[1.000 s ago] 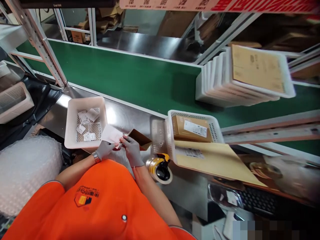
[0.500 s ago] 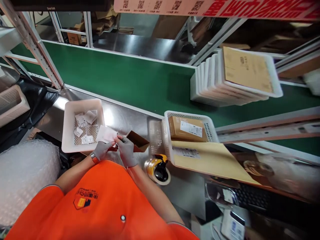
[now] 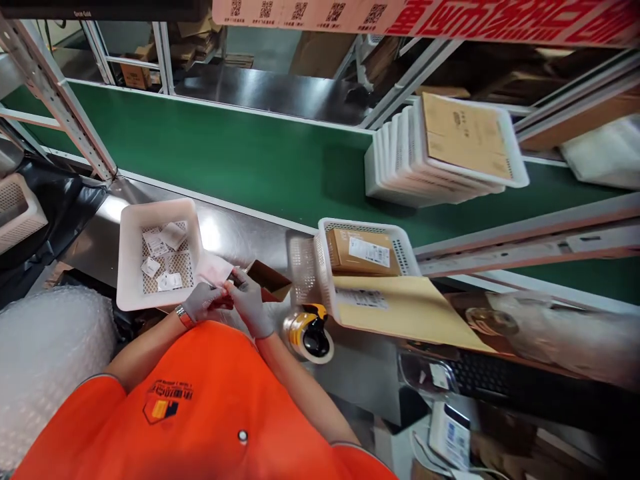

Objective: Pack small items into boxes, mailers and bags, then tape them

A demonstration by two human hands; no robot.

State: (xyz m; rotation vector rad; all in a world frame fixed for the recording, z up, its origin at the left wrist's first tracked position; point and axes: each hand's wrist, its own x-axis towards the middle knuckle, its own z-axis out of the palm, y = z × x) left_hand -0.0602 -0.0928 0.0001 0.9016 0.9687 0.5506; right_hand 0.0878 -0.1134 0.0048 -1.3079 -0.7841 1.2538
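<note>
In gloves, my left hand (image 3: 201, 301) and my right hand (image 3: 251, 305) meet close to my body, the fingers of both closed on a thin white packet (image 3: 214, 269). Its far end reaches over the near right edge of a white basket (image 3: 131, 267). Several small labelled white packets (image 3: 156, 241) lie on the basket's mesh floor. Just right of my right hand stands an open brown carton (image 3: 273, 277). A yellow and black tape dispenser (image 3: 311, 333) sits beyond it, nearer my body.
A second white basket (image 3: 407, 250) holds a labelled cardboard box (image 3: 367, 253), with a large yellow envelope (image 3: 405, 307) across its near side. Stacked baskets (image 3: 400, 160) stand on the green belt (image 3: 225, 150). Bubble wrap (image 3: 55, 367) is at left, a keyboard (image 3: 485, 379) at right.
The whole view has shifted a little, with things on the right appearing further left. My fingers have moved slightly on the white packet, which both hands still hold.
</note>
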